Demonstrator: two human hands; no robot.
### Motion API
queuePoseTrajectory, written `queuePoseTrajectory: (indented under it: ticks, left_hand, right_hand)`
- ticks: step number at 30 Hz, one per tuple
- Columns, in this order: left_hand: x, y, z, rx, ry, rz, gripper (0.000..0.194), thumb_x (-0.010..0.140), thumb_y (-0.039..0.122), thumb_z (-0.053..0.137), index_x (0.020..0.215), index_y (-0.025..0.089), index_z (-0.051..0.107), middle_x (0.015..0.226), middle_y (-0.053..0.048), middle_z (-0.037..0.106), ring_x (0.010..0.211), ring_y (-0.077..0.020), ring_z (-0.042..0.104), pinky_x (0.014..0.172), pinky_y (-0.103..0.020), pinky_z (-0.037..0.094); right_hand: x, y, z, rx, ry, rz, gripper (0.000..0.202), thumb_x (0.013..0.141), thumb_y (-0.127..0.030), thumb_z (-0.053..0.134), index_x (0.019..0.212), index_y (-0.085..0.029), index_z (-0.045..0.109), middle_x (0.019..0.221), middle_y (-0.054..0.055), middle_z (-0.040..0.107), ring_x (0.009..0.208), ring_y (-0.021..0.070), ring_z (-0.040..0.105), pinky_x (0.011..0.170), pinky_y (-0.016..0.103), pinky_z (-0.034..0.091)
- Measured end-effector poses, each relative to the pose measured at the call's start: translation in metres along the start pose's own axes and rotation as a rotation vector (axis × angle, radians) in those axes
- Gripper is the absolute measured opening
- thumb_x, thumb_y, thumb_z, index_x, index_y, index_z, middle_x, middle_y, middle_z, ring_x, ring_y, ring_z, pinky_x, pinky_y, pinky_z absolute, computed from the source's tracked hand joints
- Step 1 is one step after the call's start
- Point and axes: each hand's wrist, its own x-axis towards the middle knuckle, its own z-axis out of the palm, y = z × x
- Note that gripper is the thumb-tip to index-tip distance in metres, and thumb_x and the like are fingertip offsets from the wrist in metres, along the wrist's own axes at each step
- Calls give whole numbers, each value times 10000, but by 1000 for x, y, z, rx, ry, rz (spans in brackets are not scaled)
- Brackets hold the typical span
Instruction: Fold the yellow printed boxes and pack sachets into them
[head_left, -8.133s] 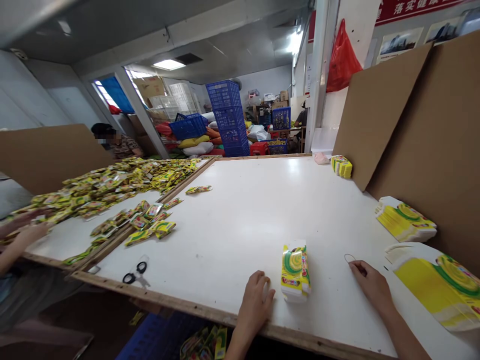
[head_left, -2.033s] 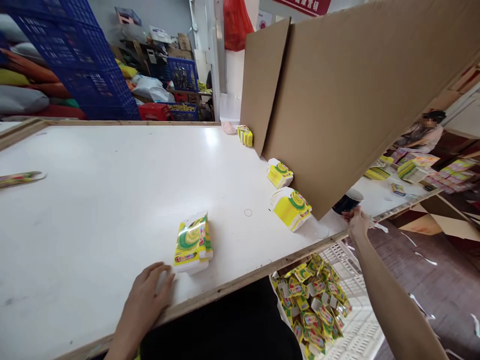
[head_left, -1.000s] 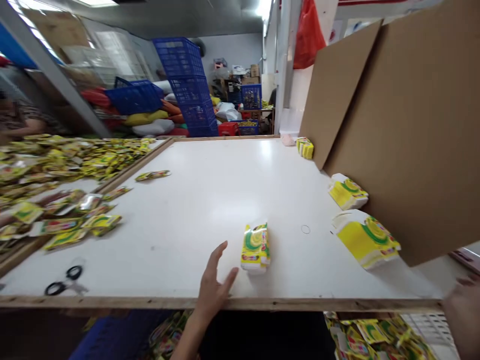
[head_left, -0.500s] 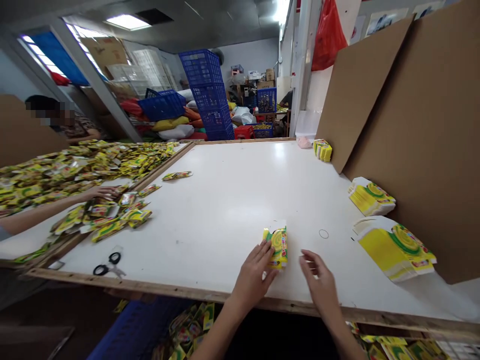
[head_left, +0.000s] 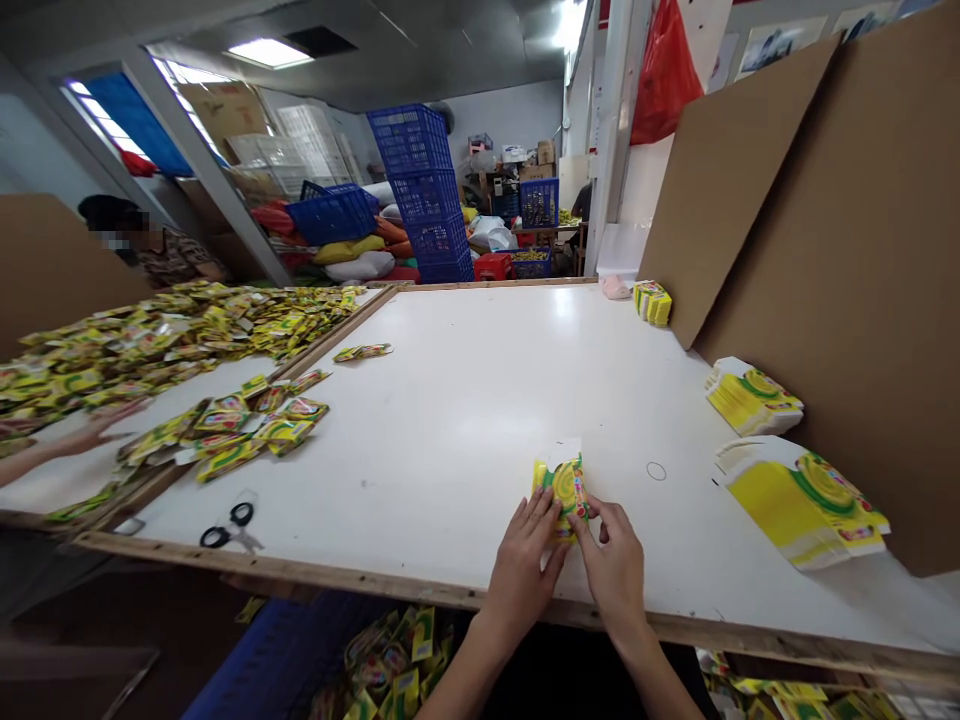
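Observation:
A small yellow and green carton (head_left: 568, 482) lies on the white tabletop in front of me, its white end flap standing out at the far end. My left hand (head_left: 525, 562) grips it from the left, fingers across its printed face and thumb by the near edge. At the right edge, my right hand (head_left: 616, 562) pinches the carton between thumb and fingers. Stacks of flat yellow cartons (head_left: 806, 505) lie to the right. Scissors with black handles (head_left: 229, 527) rest near the table's front edge on the left.
Loose filled packets (head_left: 259, 428) lie at the left beside a wooden divider strip, with a large heap (head_left: 172, 335) beyond. A co-worker's hand (head_left: 94, 432) is there. Brown cardboard panels (head_left: 832, 280) stand at the right. Blue crates (head_left: 424, 195) are stacked behind the table.
My right hand has moved left and taken hold of the carton's right edge. My left hand stays on the carton. The co-worker's hand has drawn back left from the packets.

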Motion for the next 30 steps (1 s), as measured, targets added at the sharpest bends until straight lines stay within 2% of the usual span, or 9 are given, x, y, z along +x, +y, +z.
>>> queuePoseTrajectory:
  ticks: [6, 12, 22, 30]
  left_hand:
    - [-2, 0, 7, -31, 19, -51, 613, 848, 172, 605, 1424, 177, 395, 1463, -149, 454, 1377, -265, 395, 1080, -508, 430]
    - [-2, 3, 9, -30, 43, -61, 625, 839, 129, 592, 1428, 185, 390, 1466, -140, 451, 1384, -263, 384, 1080, -515, 428]
    - [-6, 4, 15, -24, 98, -64, 618, 847, 128, 571, 1433, 182, 383, 1470, -141, 448, 1385, -260, 383, 1075, -507, 436]
    - [-2, 5, 11, -55, 38, -74, 579, 866, 158, 549, 1424, 172, 394, 1477, -157, 436, 1392, -289, 368, 1101, -554, 375]
  right_hand:
    - [3, 4, 5, -89, 44, -131, 386, 924, -450, 488, 1116, -193, 701, 938, 90, 628, 878, 248, 572, 775, 372, 456]
    - [3, 6, 6, -176, 84, -212, 435, 951, -482, 438, 1118, -185, 708, 931, 104, 617, 896, 263, 549, 784, 397, 461]
    - [1, 4, 8, -122, 85, -204, 395, 959, -440, 436, 1124, -200, 702, 926, 96, 601, 886, 255, 549, 786, 402, 470]
    - [2, -6, 8, 33, 104, -126, 341, 905, -437, 510, 1056, -213, 719, 925, 98, 647, 875, 256, 565, 788, 413, 479]
